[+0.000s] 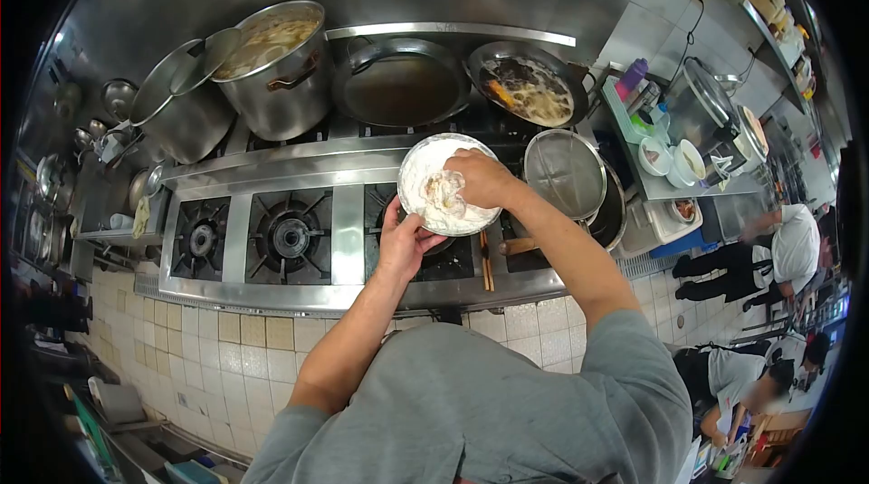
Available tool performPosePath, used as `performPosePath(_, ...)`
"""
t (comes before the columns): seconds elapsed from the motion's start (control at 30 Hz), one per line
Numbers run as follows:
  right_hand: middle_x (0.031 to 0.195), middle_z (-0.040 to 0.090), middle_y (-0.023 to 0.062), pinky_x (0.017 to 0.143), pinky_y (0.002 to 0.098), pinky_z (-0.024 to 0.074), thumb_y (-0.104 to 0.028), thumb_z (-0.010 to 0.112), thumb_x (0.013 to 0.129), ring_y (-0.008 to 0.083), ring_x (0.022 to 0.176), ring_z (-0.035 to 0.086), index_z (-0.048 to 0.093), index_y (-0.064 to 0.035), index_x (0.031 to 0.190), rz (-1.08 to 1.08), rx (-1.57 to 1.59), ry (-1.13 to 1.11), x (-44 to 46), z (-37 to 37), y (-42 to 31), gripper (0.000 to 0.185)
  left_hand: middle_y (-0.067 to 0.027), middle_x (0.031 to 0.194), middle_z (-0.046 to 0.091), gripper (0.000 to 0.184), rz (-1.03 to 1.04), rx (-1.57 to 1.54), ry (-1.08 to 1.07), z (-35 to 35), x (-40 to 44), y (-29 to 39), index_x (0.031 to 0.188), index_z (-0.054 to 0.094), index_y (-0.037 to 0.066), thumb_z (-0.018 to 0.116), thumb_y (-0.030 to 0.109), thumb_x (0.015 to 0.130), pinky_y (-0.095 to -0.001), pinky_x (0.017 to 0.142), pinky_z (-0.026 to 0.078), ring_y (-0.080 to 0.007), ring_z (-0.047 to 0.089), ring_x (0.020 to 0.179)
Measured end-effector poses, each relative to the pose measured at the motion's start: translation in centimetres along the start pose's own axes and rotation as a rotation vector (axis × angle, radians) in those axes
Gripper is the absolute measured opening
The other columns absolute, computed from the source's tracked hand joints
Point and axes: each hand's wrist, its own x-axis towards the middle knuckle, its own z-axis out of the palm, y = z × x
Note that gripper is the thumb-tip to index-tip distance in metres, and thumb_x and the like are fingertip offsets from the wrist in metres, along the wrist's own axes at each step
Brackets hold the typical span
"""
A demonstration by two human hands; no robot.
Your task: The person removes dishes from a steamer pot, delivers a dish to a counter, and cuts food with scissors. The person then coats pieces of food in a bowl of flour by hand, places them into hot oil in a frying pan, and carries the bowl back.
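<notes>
A round metal bowl (418,161) of white flour is held over the front of the stove. My left hand (405,241) grips its lower left rim, thumb at the edge and fingers beneath. Inside the bowl, my right hand (472,178) is closed on a flour-coated piece (445,192), its fingertips partly hidden by flour. Behind the bowl, one wok (520,86) holds bubbling oil with an orange piece at its left side. To the right lies a round mesh strainer (565,174). Chopsticks (487,262) rest on the stove's front just below the bowl.
Two tall pots (281,90) (186,113) stand at the back left, beside a dark wok (401,90). Burners (291,238) line the left front. A side counter (665,183) at right holds bowls and containers. Two people (787,249) (738,375) are farther right.
</notes>
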Motion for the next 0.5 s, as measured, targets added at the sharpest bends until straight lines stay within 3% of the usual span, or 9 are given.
performPosePath(0.1,0.114,0.064,0.0142,0.098,0.0458,0.0509,-0.01,0.068,0.078,0.0352,0.114,0.06,0.071,-0.0104,0.113,-0.054,0.061,-0.052,-0.1,0.8,-0.1,0.035,-0.0162,0.127,0.061,0.066,0.033,0.03,-0.009,0.0,0.2,0.4,0.152,0.029,0.013,0.057,0.005,0.092,-0.0496,0.079,0.065,-0.029,0.071,0.098)
performPosePath(0.13,0.11,0.066,0.0152,0.097,0.0457,0.0517,-0.011,0.067,0.079,0.0355,0.111,0.062,0.073,-0.0108,0.109,0.001,-0.066,-0.063,-0.7,0.2,-1.4,0.03,-0.0162,0.127,0.061,0.066,0.035,0.032,-0.008,-0.1,0.2,0.7,0.152,0.029,0.013,0.057,0.005,0.092,-0.0496,0.079,0.065,-0.029,0.071,0.098)
performPosePath(0.27,0.106,0.069,0.0173,0.095,0.0484,0.0529,-0.013,0.068,0.08,0.0384,0.106,0.066,0.071,-0.0072,0.11,0.03,-0.037,-0.028,-0.2,-0.3,0.1,0.031,-0.0158,0.127,0.062,0.067,0.04,0.005,0.023,-0.1,0.1,1.2,0.152,0.029,0.014,0.057,0.004,0.092,-0.0477,0.078,0.065,-0.0279,0.073,0.094)
performPosePath(0.37,0.107,0.072,0.0213,0.094,0.0498,0.0535,-0.017,0.069,0.082,0.0411,0.104,0.068,0.07,-0.0023,0.111,0.156,0.104,0.069,0.6,0.0,-0.5,0.033,-0.0157,0.125,0.063,0.067,0.062,-0.018,0.046,-0.2,0.3,1.0,0.152,0.031,0.015,0.058,0.003,0.092,-0.0476,0.078,0.066,-0.0268,0.074,0.09)
performPosePath(0.43,0.109,0.072,0.0258,0.094,0.0499,0.0531,-0.017,0.074,0.081,0.0438,0.105,0.068,0.069,-0.0004,0.105,0.384,0.034,0.021,1.3,1.9,-2.0,0.03,-0.0157,0.126,0.063,0.068,0.064,-0.026,0.03,-0.2,0.4,0.9,0.152,0.031,0.014,0.058,0.003,0.091,-0.0479,0.078,0.065,-0.0267,0.073,0.091)
performPosePath(0.5,0.11,0.071,0.0253,0.094,0.0484,0.0532,-0.016,0.075,0.081,0.0422,0.106,0.068,0.07,-0.0006,0.108,0.393,0.049,0.036,1.9,3.5,-2.2,0.032,-0.0166,0.13,0.06,0.072,0.063,0.05,0.056,0.2,0.4,0.3,0.155,0.025,0.014,0.058,0.004,0.093,-0.0461,0.076,0.065,-0.0297,0.073,0.095)
